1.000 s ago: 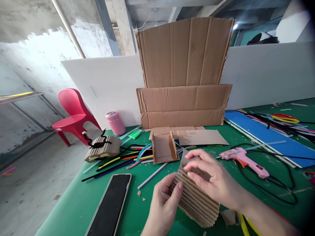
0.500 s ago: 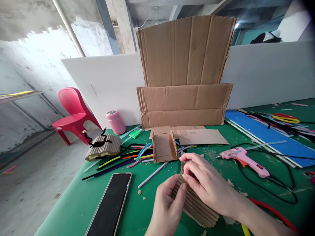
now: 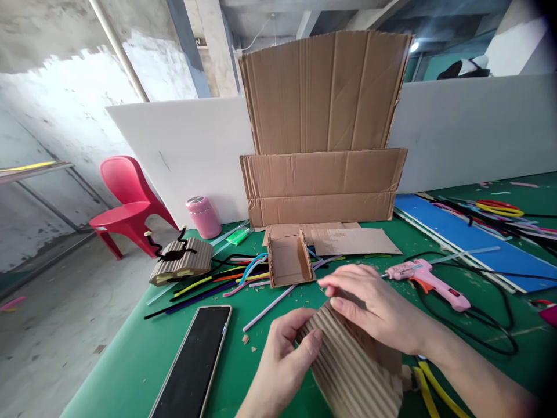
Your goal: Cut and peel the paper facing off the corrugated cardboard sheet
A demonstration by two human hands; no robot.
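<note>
A piece of corrugated cardboard (image 3: pixel 348 360) with its ridges showing is tilted up between my hands at the front of the table. My left hand (image 3: pixel 285 357) pinches its left edge, thumb on the ridged face. My right hand (image 3: pixel 369 302) lies over its upper edge, thumb touching the top and fingers bent behind; whether they grip is partly hidden. Just beyond stands a small open cardboard tray (image 3: pixel 290 270). To the right lies a pink glue gun (image 3: pixel 430 281) with a clear glue stick in its back.
A phone (image 3: pixel 194 360) lies to the left. Behind it are several pipe cleaners (image 3: pixel 209 287), a corrugated cardboard piece with black pipe cleaners (image 3: pixel 185 261) and a pink jar (image 3: pixel 203 217). Tall cardboard panels (image 3: pixel 322 186) stand at the back. A black cord (image 3: pixel 507 331) loops at right.
The corrugated cardboard has turned so more of its ridged face shows, and a flat part appears behind it. My right hand's fingers have loosened from their pinch.
</note>
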